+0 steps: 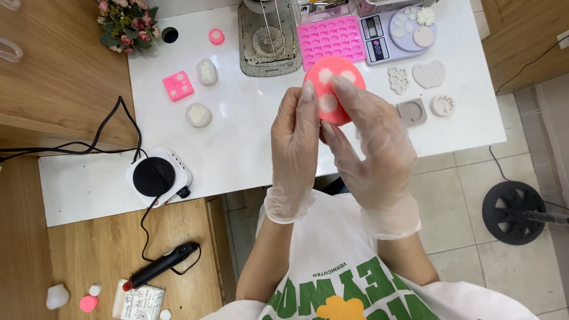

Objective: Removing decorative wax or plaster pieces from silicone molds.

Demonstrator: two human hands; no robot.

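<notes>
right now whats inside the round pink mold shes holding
The round pink mold shows three white casts in its cavities. The left hand and right hand cover its lower edge, so anything there is hidden.

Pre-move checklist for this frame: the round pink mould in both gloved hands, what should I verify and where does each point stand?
1. Both hands on pink mould: ok; left hand and right hand pinch it.
2. Gloves on: ok.
3. Mould cavities filled white: ok, three visible.
4. Casts set hard: cannot tell.
5. Bare table below the hands: ok.
6. Scale free: not ok, white casts lie on it.
</notes>
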